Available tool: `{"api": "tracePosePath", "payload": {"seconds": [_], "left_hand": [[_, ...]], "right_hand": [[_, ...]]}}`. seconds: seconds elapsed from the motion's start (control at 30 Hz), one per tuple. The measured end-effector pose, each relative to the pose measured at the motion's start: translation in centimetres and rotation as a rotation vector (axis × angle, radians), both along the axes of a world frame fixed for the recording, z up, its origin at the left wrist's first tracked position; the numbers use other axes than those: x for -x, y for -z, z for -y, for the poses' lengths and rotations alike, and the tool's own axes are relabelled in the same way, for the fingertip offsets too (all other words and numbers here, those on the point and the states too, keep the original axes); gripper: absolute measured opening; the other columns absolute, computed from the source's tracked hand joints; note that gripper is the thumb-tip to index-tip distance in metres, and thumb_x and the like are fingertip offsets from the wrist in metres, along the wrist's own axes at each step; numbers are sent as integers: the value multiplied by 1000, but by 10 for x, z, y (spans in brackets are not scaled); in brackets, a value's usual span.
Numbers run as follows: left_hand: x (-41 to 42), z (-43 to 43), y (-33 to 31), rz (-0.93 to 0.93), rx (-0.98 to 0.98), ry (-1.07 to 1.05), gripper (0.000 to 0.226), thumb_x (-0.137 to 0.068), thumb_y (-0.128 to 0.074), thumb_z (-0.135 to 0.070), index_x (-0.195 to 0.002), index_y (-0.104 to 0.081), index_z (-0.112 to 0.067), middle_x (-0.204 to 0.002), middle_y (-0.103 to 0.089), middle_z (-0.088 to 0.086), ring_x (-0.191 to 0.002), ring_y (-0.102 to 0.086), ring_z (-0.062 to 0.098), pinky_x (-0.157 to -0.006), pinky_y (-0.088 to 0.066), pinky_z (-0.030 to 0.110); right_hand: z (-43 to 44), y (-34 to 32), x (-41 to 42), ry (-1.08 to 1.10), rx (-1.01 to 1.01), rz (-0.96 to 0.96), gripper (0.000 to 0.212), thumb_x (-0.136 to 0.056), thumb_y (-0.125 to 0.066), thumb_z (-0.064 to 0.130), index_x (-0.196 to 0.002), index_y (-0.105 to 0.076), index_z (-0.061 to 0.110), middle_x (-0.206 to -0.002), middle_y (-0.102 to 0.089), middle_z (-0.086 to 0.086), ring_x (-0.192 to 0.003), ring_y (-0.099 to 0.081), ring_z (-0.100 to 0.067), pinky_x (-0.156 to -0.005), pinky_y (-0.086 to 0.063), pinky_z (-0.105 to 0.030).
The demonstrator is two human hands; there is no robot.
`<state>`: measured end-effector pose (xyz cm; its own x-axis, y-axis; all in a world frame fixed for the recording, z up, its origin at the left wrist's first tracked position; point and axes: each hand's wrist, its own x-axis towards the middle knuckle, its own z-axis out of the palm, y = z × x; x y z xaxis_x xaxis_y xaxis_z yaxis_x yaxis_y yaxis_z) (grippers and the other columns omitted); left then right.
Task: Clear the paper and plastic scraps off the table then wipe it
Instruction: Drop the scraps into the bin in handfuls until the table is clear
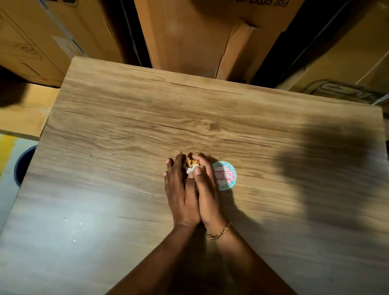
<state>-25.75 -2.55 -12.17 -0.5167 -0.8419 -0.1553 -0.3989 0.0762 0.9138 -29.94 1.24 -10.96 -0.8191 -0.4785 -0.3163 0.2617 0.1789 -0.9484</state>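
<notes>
Left hand (176,188) and right hand (205,188) are pressed together mid-tabletop (121,108), heels touching, with a small wad of scraps (193,165) squeezed between the fingertips. The left fingers are near straight and push in from the side. The right fingers curl over the top of the wad with the thumb on it, so the right has the actual grip. The wad is orange-brown and white crumpled bits; can't tell if it's lifted or sitting on the wood. A round lid (223,179), teal with a pink label, lies flat just beside the right hand, touching it or nearly, and is not gathered in. A few pale crumbs (74,240) lie well apart to the near left. Progress, my read: most loose scraps look collected into the one wad and the rest of the surface looks bare, so clearing is well along but not done. Left to do: pick up the lid, dump the lot, get the crumbs, then wipe. Wipe not started as far as I can see, and no cloth is in view. The dark blue bin (23,165) poking out past the left edge is the likely drop spot. The blue thing at the right edge is too cut off to identify
</notes>
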Motion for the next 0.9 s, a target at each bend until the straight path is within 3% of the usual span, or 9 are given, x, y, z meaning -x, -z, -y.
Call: {"api": "tracePosePath", "payload": {"seconds": [0.07, 0.2, 0.37, 0.47, 0.53, 0.73, 0.8, 0.87, 0.9], "left_hand": [[1, 0, 0, -71, -62, -28, 58, -97, -32, -50, -148, -44, -26, -155, -41, -13, -158, -20, 17, -129, -15, 44], [4, 1, 1, -158, -171, -80, 49, -96, -44, -53, -139, -54, -31, -149, -50, -18, -154, -25, 3, -129, -20, 47], [5, 1, -20, -268, -306, -142, 42, -89, -64, -40, -127, -69, -24, -142, -60, 2, -139, -51, 9, -119, -40, 38], [4, -8, -38, -273, -326, -112, 32, -88, -67, -28, -120, -72, -26, -138, -60, -1, -132, -54, 0, -110, -45, 24], [5, -17, -51, -276, -332, -69, 29, -89, -66, -26, -116, -76, -23, -136, -60, -4, -127, -55, -5, -106, -47, 21], [18, -54, -92, -298, -238, 26, 26, -89, -64, -34, -107, -77, -20, -125, -62, -9, -124, -60, 11, -106, -51, 37], [22, -65, -109, -298, -202, 70, 30, -87, -61, -39, -105, -77, -20, -126, -61, -10, -124, -58, 6, -106, -49, 35], [24, -74, -122, -279, -174, 123, 30, -86, -61, -40, -106, -76, -21, -126, -59, -12, -125, -55, 2, -108, -46, 35], [25, -78, -127, -269, -159, 153, 31, -87, -61, -41, -107, -75, -22, -127, -59, -10, -126, -53, 1, -110, -44, 36]], "right_hand": [[6, -9, -5, 28, 106, 170, 42, -93, -53, 48, -126, -59, 23, -132, -61, 2, -121, -58, 1, -105, -44, -22], [6, -16, -6, 150, 227, 375, 42, -95, -54, 46, -128, -64, 21, -141, -62, -8, -137, -53, -23, -119, -38, -40], [4, -27, -1, 327, 385, 657, 23, -104, -46, 15, -111, -68, 14, -103, -77, 1, -97, -73, -10, -89, -56, -23], [-3, -40, -1, 361, 526, 821, 32, -74, -81, 19, -104, -72, 10, -93, -76, -2, -84, -74, -9, -76, -59, -18], [-12, -51, 0, 355, 501, 833, 29, -76, -81, 21, -102, -71, 12, -86, -76, 3, -80, -74, -5, -73, -59, -16], [-50, -72, 16, 449, 754, 882, 66, -31, -106, 19, -89, -77, 8, -88, -73, -5, -80, -75, -13, -73, -62, -24], [-57, -98, 17, 402, 702, 805, 49, -46, -102, 23, -87, -77, 12, -88, -72, -3, -82, -73, -11, -78, -60, -20], [-63, -135, 14, 363, 703, 732, 15, -77, -74, 26, -71, -79, 13, -79, -73, -1, -75, -73, -9, -72, -59, -18], [-66, -148, 13, 398, 693, 690, 33, -83, -56, 28, -62, -78, 14, -73, -72, 0, -70, -73, -8, -67, -59, -18]]}}
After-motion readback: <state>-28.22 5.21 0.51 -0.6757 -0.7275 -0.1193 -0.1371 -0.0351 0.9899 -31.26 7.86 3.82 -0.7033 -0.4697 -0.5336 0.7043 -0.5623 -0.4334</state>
